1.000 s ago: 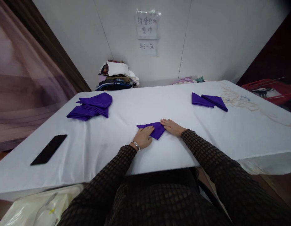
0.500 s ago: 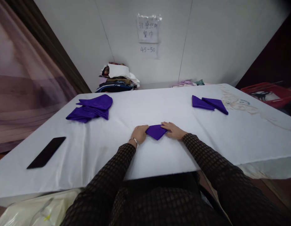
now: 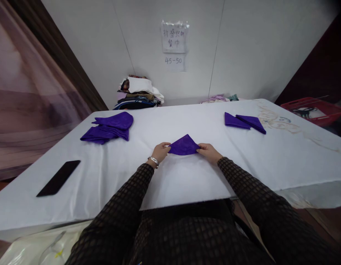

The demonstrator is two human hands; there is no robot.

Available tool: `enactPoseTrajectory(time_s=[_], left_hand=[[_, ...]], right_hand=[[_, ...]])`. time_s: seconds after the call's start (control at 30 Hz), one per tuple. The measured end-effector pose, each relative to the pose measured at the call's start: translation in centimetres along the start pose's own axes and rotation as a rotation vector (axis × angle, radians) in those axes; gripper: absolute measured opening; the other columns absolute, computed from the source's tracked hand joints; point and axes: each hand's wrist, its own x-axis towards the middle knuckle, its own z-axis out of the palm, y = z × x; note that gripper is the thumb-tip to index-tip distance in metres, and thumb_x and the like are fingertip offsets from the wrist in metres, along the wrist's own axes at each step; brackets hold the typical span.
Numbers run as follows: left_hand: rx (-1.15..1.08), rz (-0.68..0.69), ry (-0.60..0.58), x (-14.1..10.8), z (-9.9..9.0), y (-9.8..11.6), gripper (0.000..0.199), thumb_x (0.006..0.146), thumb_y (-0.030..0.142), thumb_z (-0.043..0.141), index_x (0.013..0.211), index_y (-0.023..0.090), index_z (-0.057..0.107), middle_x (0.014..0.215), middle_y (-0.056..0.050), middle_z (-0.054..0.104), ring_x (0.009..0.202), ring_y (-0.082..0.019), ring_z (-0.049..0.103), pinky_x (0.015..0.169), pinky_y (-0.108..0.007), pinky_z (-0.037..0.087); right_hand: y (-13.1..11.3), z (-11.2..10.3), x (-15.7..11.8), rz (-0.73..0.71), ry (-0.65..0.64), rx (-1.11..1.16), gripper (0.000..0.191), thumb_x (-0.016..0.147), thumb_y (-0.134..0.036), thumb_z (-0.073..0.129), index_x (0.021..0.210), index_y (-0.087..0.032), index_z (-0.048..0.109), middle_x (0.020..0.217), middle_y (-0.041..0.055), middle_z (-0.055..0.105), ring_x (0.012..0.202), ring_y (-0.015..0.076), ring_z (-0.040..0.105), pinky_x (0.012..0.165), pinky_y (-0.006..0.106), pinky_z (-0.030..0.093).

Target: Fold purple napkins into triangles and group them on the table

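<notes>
centrally, at the near part of the white-covered table (image 3: 170, 187), i have a purple cloth (image 3: 184, 145) stretched between two bare hands. the cloth presents a roughly triangular outline: one point is directed away from the body, and the near edge curves slightly. the left hand (image 3: 160, 151) grips the left corner between thumb and fingers; a silver bracelet (image 3: 153, 160) encircles its wrist. the right hand (image 3: 209, 152) pinches the opposite corner in the same way. i cannot tell whether the underside of the cloth touches the table.

to the left, well apart from the left hand, a loose pile of purple cloths (image 3: 109, 128) rests on the table, its layers overlapping unevenly. nearer the body on that side, a dark flat rectangular object (image 3: 58, 178) lies at a slant. to the right, beyond the right hand, two folded purple pieces (image 3: 244, 122) lie with their adjacent ends overlapping.

behind the far edge of the table, a stack of mixed garments (image 3: 139, 92) is located left of centre. a handwritten sign (image 3: 174, 46) is fixed to the wall (image 3: 242, 48) above the table. at the far right, a red basket (image 3: 324, 117) contains a black-handled item, too small to identify.
</notes>
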Motion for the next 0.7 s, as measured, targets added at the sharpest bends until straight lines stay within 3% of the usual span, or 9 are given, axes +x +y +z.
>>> enactPoseTrajectory(time_s=[0.1,0.2,0.33,0.43,0.6,0.7], left_hand=[[0.036,-0.039,0.002,-0.2,-0.2,0.1,0.032,0.08,0.026,0.049,0.106,0.016,0.064,0.078,-0.002,0.072,0.068,-0.014,0.066,0.059,-0.023,0.052],[0.119,-0.048,0.032,-0.5,0.1,-0.2,0.033,0.08,0.029,0.051,0.108,0.016,0.063,0.079,-0.003,0.071,0.076,-0.017,0.066,0.069,-0.027,0.051],[0.291,-0.001,0.065,-1.2,1.2,-1.0,0.035,0.083,0.032,0.049,0.113,0.018,0.061,0.087,-0.007,0.07,0.092,-0.024,0.063,0.081,-0.035,0.048],[0.519,0.083,0.105,-1.5,1.6,-1.4,0.037,0.087,0.036,0.044,0.115,0.018,0.06,0.094,-0.01,0.068,0.094,-0.026,0.061,0.081,-0.037,0.047],[0.61,0.202,0.138,-1.8,1.3,-0.8,0.033,0.088,0.033,0.044,0.111,0.017,0.061,0.103,-0.011,0.067,0.101,-0.027,0.057,0.086,-0.038,0.044],[0.54,0.37,0.134,-1.8,1.8,0.5,0.032,0.09,0.032,0.042,0.114,0.02,0.059,0.116,-0.008,0.063,0.112,-0.024,0.052,0.096,-0.039,0.039]], right_hand=[[-0.5,-0.2,0.0,0.128,0.085,0.017,0.027,0.078,-0.034,0.053,0.095,-0.016,0.063,0.071,-0.0005,0.066,0.061,0.0145,0.06,0.058,0.027,0.049],[-0.6,-0.1,0.1,0.243,0.157,-0.154,0.029,0.082,-0.034,0.05,0.103,-0.017,0.06,0.069,0.0001,0.064,0.052,0.0133,0.057,0.051,0.026,0.045],[-1.1,0.5,-0.4,0.124,0.188,-0.66,0.021,0.086,-0.031,0.049,0.097,-0.02,0.062,0.084,0.0043,0.068,0.075,0.0183,0.062,0.067,0.029,0.045],[-1.6,1.1,-1.1,0.097,0.173,-0.907,0.022,0.09,-0.032,0.044,0.097,-0.021,0.061,0.094,0.0068,0.068,0.086,0.0209,0.06,0.071,0.029,0.042],[-1.9,1.5,-1.6,0.154,0.167,-1.012,0.023,0.092,-0.038,0.043,0.093,-0.021,0.059,0.088,0.0064,0.067,0.08,0.0207,0.06,0.064,0.028,0.039],[-1.9,1.5,-1.6,0.178,0.165,-1.019,0.022,0.091,-0.039,0.044,0.09,-0.022,0.058,0.085,0.0056,0.067,0.077,0.0201,0.06,0.061,0.028,0.037]])
